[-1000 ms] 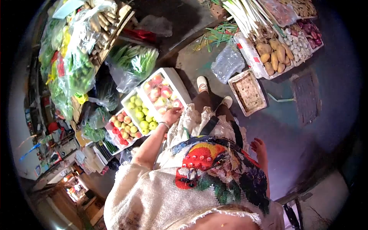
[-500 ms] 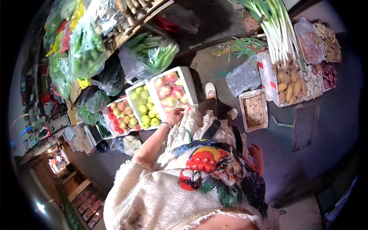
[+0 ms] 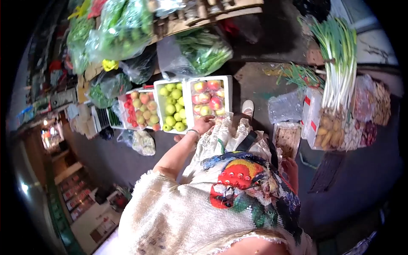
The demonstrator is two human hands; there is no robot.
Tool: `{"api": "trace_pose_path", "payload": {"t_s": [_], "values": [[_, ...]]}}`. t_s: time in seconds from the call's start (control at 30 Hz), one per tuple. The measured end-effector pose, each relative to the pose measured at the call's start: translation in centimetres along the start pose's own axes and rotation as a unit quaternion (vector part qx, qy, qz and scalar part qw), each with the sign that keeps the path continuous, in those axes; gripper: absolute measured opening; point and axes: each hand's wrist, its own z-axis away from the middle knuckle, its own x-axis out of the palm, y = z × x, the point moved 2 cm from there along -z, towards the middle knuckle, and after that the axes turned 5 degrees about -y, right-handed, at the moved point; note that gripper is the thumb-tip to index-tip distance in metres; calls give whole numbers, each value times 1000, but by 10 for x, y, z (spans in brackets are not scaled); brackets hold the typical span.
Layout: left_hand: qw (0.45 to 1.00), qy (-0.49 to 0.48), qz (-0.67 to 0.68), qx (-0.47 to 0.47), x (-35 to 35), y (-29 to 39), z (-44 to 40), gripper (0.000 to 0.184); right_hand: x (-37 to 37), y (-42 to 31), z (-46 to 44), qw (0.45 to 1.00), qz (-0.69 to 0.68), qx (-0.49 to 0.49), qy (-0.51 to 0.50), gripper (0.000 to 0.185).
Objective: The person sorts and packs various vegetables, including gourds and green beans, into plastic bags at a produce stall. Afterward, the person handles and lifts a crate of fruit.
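Observation:
My left hand (image 3: pixel 204 124) is at the near edge of a white foam box of red and yellow apples (image 3: pixel 209 100), beside my pale frilled skirt (image 3: pixel 212 138). Its fingers are loosely bent and apart, with nothing seen in them. Left of the apples is a box of green fruit (image 3: pixel 172 106), then peach-coloured fruit (image 3: pixel 143 108) and small red fruit (image 3: pixel 129 111). My right hand (image 3: pixel 290 166) hangs at my right side, below a shallow, dirty foam tray (image 3: pixel 287 139). That hand is dim and blurred, so its fingers cannot be made out.
Bagged greens (image 3: pixel 204 51) lie behind the apple box, below a wooden shelf (image 3: pixel 221 15). At right are potatoes (image 3: pixel 329 132), long green onions (image 3: pixel 338 72), garlic (image 3: pixel 351 134) and red onions (image 3: pixel 369 132). My shoe (image 3: pixel 247 108) is on the floor. A bagged white vegetable (image 3: pixel 143 142) lies left.
The view has turned, so the fruit boxes stand more upright and the right-hand produce sits lower. My left hand stays beside the apple box. My right hand now shows closer against my clothing.

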Motion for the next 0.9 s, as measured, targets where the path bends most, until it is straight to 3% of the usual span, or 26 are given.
{"api": "trace_pose_path", "payload": {"t_s": [0.13,0.2,0.3,0.4,0.43,0.53,0.6,0.7,0.8,0.9], "values": [[997,35,71,8,-9,-15,7,43,-8,-26,-10,997,4,31,-71,28],[995,56,87,4,-9,-18,10,42,-26,-27,-35,990,9,-11,-140,27],[988,73,135,3,-4,-44,10,39,6,-76,-19,998,20,12,-56,29],[988,102,119,15,-3,-47,39,36,4,-91,-32,989,109,-9,-100,26],[984,101,147,-6,1,-50,43,36,15,-105,-26,994,92,-6,-59,21],[975,112,184,-50,12,-51,53,34,26,-135,-30,992,85,11,-93,21],[971,139,189,-43,19,-52,63,35,20,-145,-37,982,129,3,-135,21],[973,153,167,-32,39,-58,55,37,4,-167,-56,985,136,28,-106,23],[973,143,182,-21,68,-57,40,35,-16,-204,-66,979,161,-8,-126,32],[970,151,189,30,87,-55,32,34,-30,-228,-58,977,184,-14,-103,29]]}}
